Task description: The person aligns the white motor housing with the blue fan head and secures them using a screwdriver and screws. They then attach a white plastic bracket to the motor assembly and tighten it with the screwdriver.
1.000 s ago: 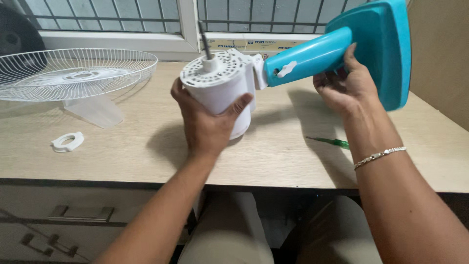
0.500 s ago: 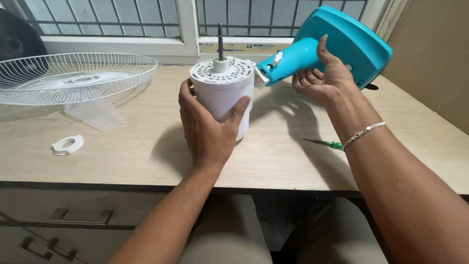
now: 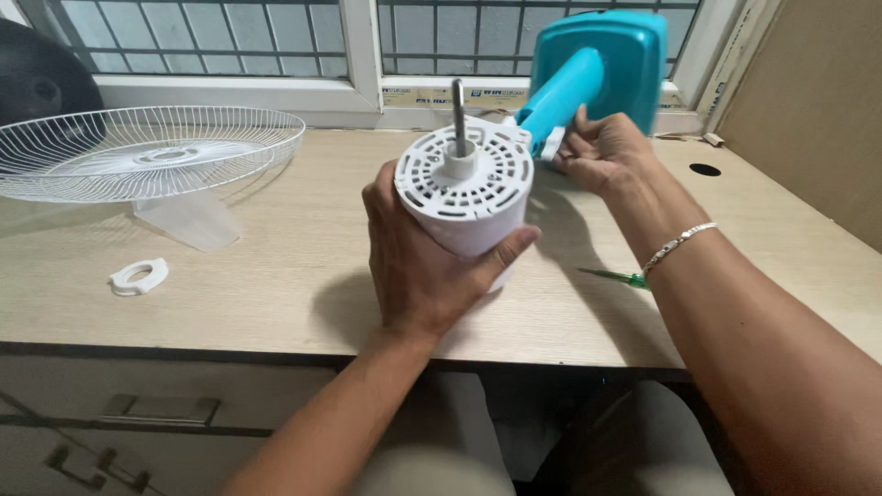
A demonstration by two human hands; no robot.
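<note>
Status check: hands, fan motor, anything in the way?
Left hand grips white motor housing, shaft toward camera. Right hand on teal stand neck. Green screwdriver lies beneath right wrist.

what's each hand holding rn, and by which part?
Left hand wraps the white motor housing around its cylindrical side. Right hand has its grip on the teal stand neck near the joint with the housing.

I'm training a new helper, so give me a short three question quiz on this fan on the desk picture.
1. True or false: the left hand grips the white motor housing.
2. Which colour is the stand beside the right hand? A red, B teal, C black.
3. What lies on the desk under the right forearm?

Key: 1 true. 2 B. 3 a green screwdriver.
</note>
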